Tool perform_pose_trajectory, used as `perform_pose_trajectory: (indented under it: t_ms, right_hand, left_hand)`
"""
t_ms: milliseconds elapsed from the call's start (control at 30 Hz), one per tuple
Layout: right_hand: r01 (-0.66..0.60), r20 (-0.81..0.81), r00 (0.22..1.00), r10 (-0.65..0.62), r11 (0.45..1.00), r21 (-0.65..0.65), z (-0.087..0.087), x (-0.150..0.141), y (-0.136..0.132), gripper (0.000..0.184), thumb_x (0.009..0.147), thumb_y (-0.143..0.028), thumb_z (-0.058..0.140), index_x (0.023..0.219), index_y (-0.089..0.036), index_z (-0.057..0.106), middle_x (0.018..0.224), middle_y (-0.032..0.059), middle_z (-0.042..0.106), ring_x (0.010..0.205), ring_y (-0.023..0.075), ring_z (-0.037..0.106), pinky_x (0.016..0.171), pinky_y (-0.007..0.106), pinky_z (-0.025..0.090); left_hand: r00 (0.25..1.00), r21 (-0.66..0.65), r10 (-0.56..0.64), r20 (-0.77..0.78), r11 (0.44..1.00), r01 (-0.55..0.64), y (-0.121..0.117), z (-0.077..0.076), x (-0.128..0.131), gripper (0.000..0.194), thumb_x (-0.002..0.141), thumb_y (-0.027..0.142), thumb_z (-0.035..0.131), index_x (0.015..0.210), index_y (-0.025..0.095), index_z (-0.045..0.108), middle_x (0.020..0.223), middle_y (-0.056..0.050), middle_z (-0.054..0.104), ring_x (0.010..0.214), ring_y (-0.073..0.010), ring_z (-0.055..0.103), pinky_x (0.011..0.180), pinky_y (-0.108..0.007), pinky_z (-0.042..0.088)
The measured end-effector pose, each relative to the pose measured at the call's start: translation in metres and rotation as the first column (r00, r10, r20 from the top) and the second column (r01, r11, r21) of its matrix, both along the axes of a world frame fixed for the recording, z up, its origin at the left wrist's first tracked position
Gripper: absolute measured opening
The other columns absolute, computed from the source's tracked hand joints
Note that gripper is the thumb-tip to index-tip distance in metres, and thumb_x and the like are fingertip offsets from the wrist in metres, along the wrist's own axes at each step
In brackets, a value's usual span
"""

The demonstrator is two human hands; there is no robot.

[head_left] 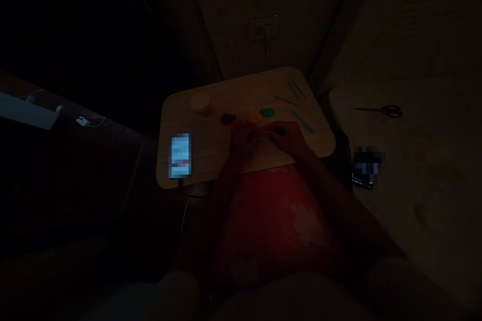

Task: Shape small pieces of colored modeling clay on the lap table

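Note:
In dim light my left hand (241, 140) and my right hand (288, 136) meet over the near edge of a small wooden table (211, 153). The fingers of both are closed around a small reddish piece of modelling clay (262, 132), mostly hidden by them. Just beyond my hands lie soft-looking lumps: a dark purple lump (228, 119), a red lump (236, 124), an orange lump (254, 117) and a green lump (267, 112). The red one is close to my left fingers.
A pale round tub (201, 104) stands at the table's back left. Several thin teal sticks (303, 122) lie at the right. A lit phone (180, 155) with a cable is at front left. Scissors (391, 111) rest on the surface to the right, beyond a wall socket (264, 28).

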State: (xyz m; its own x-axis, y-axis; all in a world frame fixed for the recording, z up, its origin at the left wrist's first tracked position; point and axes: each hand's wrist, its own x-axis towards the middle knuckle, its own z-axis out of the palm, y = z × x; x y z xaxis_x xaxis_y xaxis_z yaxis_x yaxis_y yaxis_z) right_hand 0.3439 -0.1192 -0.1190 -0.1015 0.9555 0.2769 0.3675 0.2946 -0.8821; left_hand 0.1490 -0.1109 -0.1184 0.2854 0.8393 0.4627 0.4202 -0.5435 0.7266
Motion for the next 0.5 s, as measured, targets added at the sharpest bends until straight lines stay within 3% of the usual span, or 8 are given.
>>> perform_pose_trajectory:
  t_ms: [200,367,500]
  right_hand:
    - [0.018,0.070,0.997,-0.021,0.999,0.039,0.0002,0.0007,0.0024,0.030,0.087,-0.052,0.073,0.094,-0.024,0.082,0.088,0.0055,0.080,0.076,0.0224,0.070,0.071,0.035,0.053]
    - [0.043,0.265,0.960,-0.094,0.981,0.191,0.0000,0.0005,0.0075,0.014,0.089,-0.036,0.069,0.086,-0.025,0.079,0.097,0.0075,0.079,0.098,0.0289,0.068,0.098,0.048,0.048]
    - [0.076,0.341,0.929,-0.146,0.974,0.212,-0.0027,-0.0003,0.0089,0.012,0.086,-0.027,0.066,0.085,-0.021,0.076,0.100,0.0107,0.076,0.102,0.0310,0.065,0.100,0.050,0.045]
  left_hand:
    - [0.998,-0.022,-0.011,-0.054,1.000,0.010,0.0004,-0.0001,0.0012,0.012,0.095,0.027,0.065,0.101,0.020,0.073,0.100,-0.007,0.076,0.094,-0.0210,0.069,0.089,-0.037,0.055]
    - [0.991,0.041,0.062,-0.121,0.998,-0.057,0.0009,-0.0032,0.0026,0.025,0.091,0.020,0.066,0.115,0.019,0.067,0.112,-0.010,0.070,0.102,-0.0236,0.065,0.094,-0.040,0.054]
    - [0.981,0.084,0.094,-0.167,0.993,-0.081,-0.0014,-0.0018,0.0028,0.029,0.087,0.018,0.068,0.116,0.019,0.064,0.115,-0.012,0.062,0.107,-0.0269,0.061,0.098,-0.042,0.052]
